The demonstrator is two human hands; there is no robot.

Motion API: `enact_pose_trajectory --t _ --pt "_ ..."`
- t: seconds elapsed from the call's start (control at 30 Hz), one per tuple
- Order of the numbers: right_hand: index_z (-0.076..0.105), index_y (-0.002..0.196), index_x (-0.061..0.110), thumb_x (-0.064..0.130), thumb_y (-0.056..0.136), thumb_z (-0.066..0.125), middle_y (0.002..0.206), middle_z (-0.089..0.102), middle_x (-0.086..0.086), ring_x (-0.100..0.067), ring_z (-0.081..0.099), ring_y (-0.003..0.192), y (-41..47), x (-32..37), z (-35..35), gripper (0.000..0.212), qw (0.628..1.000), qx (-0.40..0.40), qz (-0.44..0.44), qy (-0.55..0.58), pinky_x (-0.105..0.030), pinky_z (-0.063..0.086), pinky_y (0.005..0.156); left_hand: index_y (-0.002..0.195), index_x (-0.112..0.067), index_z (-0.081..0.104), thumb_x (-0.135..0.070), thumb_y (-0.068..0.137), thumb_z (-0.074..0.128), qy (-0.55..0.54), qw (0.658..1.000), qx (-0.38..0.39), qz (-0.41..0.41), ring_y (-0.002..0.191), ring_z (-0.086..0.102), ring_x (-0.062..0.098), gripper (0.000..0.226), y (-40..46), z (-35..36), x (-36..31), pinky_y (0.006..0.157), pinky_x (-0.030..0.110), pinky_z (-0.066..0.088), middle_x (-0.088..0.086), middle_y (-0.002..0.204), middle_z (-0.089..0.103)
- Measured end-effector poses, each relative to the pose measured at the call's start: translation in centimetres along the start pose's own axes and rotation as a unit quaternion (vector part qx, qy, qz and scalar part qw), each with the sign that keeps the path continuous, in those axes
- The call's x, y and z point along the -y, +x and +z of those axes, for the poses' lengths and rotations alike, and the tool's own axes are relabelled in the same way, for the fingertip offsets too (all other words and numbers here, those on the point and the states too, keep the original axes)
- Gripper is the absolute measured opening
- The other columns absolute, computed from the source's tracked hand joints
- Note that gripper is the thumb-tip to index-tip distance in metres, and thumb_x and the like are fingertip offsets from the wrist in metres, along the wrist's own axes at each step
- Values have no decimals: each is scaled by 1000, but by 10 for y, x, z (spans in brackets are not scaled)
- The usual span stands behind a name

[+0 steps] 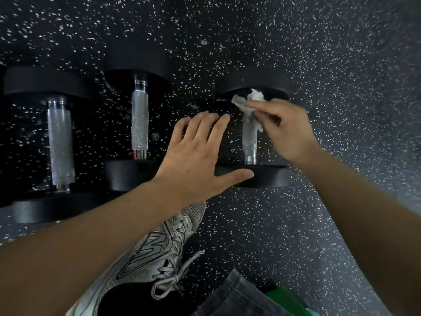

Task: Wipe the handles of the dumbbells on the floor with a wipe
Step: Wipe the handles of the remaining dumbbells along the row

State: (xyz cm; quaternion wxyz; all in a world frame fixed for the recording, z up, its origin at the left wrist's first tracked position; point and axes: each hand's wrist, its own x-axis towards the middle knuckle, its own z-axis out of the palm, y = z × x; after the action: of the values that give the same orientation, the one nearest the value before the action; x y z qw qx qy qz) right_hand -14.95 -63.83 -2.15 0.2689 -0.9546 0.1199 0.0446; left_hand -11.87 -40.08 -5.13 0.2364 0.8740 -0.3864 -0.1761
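Observation:
Three black dumbbells with knurled metal handles lie side by side on the speckled floor. My right hand (282,128) presses a crumpled white wipe (249,103) against the upper part of the right dumbbell's handle (250,142). My left hand (200,156) is spread flat, fingers apart, its thumb resting on the near weight (271,176) of that same dumbbell. The middle dumbbell's handle (140,120) and the left dumbbell's handle (61,144) lie bare and untouched.
A grey sneaker (159,249) stands on the black speckled rubber floor (319,53) just below my left forearm. Grey jeans fabric (239,297) and something green (287,299) show at the bottom edge.

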Motion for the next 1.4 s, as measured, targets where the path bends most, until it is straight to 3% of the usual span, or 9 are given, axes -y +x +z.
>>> enact_pose_trajectory --t 0.13,0.37,0.5,0.6,0.77,0.93,1.07,1.17,1.4 --pt "68 131 34 23 101 63 98 68 3 -2 59 79 4 -5 4 32 998 50 33 -19 -21 45 71 163 -13 21 -95 84 21 -5 1000 -7 -5 155 25 27 113 -2 -5 4 127 52 16 7 163 34" --pt "72 120 40 27 98 65 116 74 15 1 70 99 -3 21 -3 27 936 353 22 3 -15 53 86 162 -12 24 -98 81 26 -7 1000 -21 -19 155 27 28 118 -4 -8 12 126 54 20 9 163 37" --pt "68 126 39 30 100 61 95 71 10 6 62 69 7 24 2 29 990 141 -8 2 -13 45 60 162 -13 24 -99 78 28 -5 999 -27 -30 155 27 27 120 -8 -10 16 126 53 19 7 162 37" --pt "69 132 33 23 100 64 97 67 17 12 60 82 18 26 14 33 999 39 6 11 -5 40 71 161 -13 26 -101 75 30 -8 998 -44 -40 154 29 26 123 -12 -15 25 127 52 18 6 161 38" --pt "72 126 33 18 99 67 108 71 13 -2 66 95 8 34 34 31 989 143 -6 37 -20 51 85 161 -14 24 -104 69 31 12 996 -46 -79 154 29 28 129 -27 -26 49 128 52 15 7 161 37" --pt "75 118 36 16 96 69 110 72 25 11 67 100 7 43 21 30 925 378 -5 32 -15 52 94 158 -15 31 -103 71 32 20 996 -53 -75 147 38 26 124 -33 -24 57 125 49 22 5 155 45" --pt "71 127 35 24 99 66 118 68 26 27 58 93 21 50 24 30 984 170 -16 54 -1 41 85 156 -16 36 -102 72 37 2 995 -69 -65 144 44 25 120 -33 -23 55 123 49 27 3 151 50" --pt "70 130 36 26 101 63 123 73 12 16 58 95 28 50 36 31 998 67 7 18 -9 45 87 154 -16 38 -101 72 41 -9 995 -82 -63 142 46 24 118 -34 -23 56 122 49 28 3 149 52" --pt "73 120 39 30 97 66 103 71 14 -1 63 85 0 59 23 26 945 322 10 -53 -25 50 78 154 -18 37 -102 71 39 -21 995 -72 -63 142 45 24 118 -35 -25 58 124 47 26 3 150 51"
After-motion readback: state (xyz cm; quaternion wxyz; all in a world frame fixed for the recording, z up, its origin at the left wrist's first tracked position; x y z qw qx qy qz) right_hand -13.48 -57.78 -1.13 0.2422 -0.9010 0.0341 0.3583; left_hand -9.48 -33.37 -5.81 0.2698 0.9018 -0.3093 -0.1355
